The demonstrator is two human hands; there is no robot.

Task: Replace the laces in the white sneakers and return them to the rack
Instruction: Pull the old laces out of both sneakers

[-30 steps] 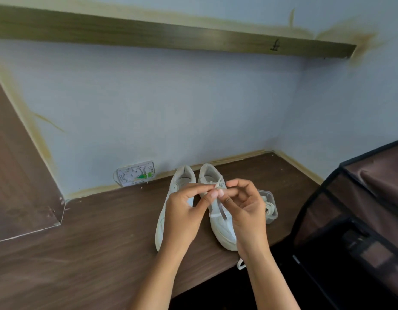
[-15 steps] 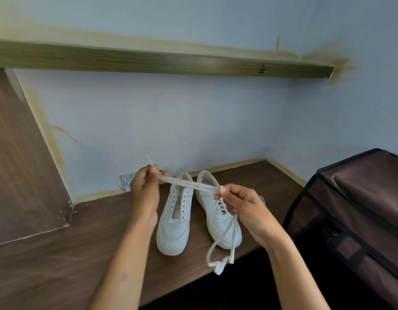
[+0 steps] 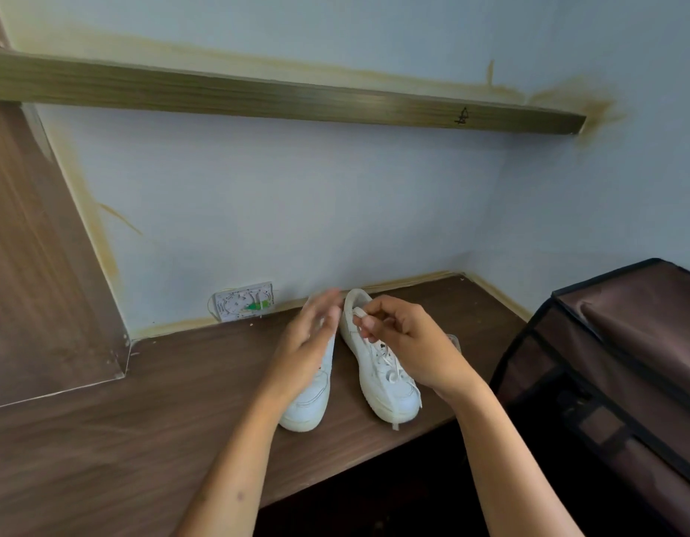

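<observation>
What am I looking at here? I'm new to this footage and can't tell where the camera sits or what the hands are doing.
There is no machine: the camera sits on a person's head, looking down at their own bare hands. Two white sneakers stand side by side on a brown wooden surface: the left sneaker and the right sneaker. The right hand pinches a white lace above the right sneaker. The left hand, blurred, is open and holds nothing. A dark fabric rack stands at the right.
</observation>
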